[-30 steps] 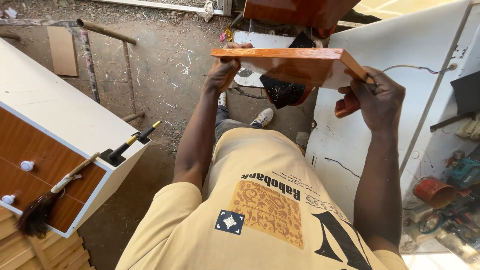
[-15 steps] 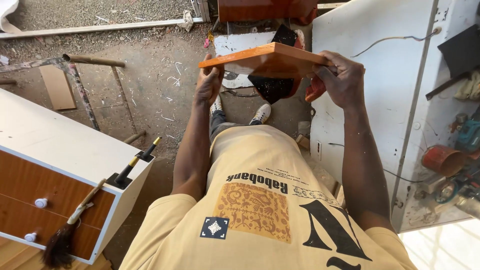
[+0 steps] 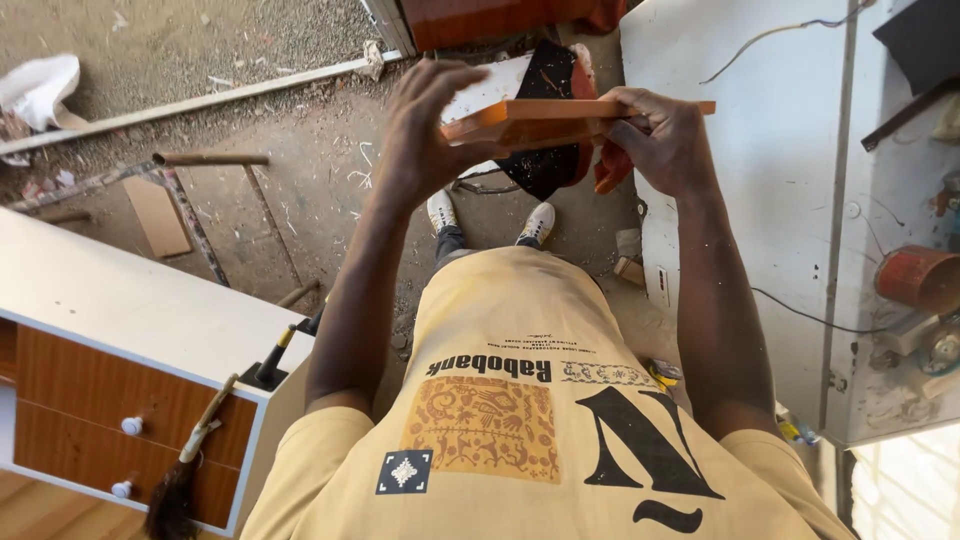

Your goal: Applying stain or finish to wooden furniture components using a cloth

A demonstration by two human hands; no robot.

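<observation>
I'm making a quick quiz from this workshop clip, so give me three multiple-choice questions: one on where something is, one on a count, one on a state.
1. Where does the brush lie?
A. on the white worktable
B. against the drawer fronts of the white cabinet
C. on the person's shoe

2. How many white knobs show on the cabinet's brown drawers?
A. two
B. four
C. none

3. How is the orange-brown wooden panel held?
A. lying flat on the ground
B. clamped to the worktable
C. up in the air between both hands

Answers: 1 B, its bristles hang low at the white cabinet. 2 A, one knob per drawer. 3 C, left hand and right hand grip its ends.
</observation>
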